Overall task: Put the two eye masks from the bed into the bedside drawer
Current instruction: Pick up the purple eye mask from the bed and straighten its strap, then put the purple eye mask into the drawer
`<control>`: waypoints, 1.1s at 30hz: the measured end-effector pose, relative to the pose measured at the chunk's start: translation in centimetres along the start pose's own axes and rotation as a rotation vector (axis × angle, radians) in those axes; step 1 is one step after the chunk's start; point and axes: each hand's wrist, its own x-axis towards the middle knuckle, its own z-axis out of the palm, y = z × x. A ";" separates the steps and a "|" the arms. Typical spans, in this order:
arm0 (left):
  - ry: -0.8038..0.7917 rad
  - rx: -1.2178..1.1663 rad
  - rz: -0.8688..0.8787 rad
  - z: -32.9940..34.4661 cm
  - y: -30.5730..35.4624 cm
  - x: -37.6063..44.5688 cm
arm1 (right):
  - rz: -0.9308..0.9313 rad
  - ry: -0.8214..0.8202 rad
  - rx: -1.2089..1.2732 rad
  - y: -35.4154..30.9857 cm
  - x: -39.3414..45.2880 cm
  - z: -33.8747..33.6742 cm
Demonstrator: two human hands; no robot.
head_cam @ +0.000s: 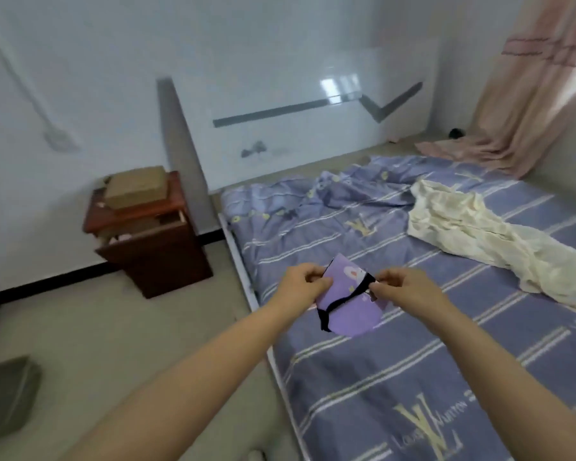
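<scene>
Holding purple eye mask, left hand, right hand.

Soft, cool daylight enters at two o'clock through the curtain, leaving faint shadows. Glare sits on the glossy headboard at one o'clock. The whole frame is slightly blurred, worst toward nine o'clock, with wide-angle bending at the edges.
</scene>
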 end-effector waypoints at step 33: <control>0.373 0.901 -0.685 -71.7 -42.7 32.0 | 0.678 -0.301 -0.040 -14.2 70.3 72.6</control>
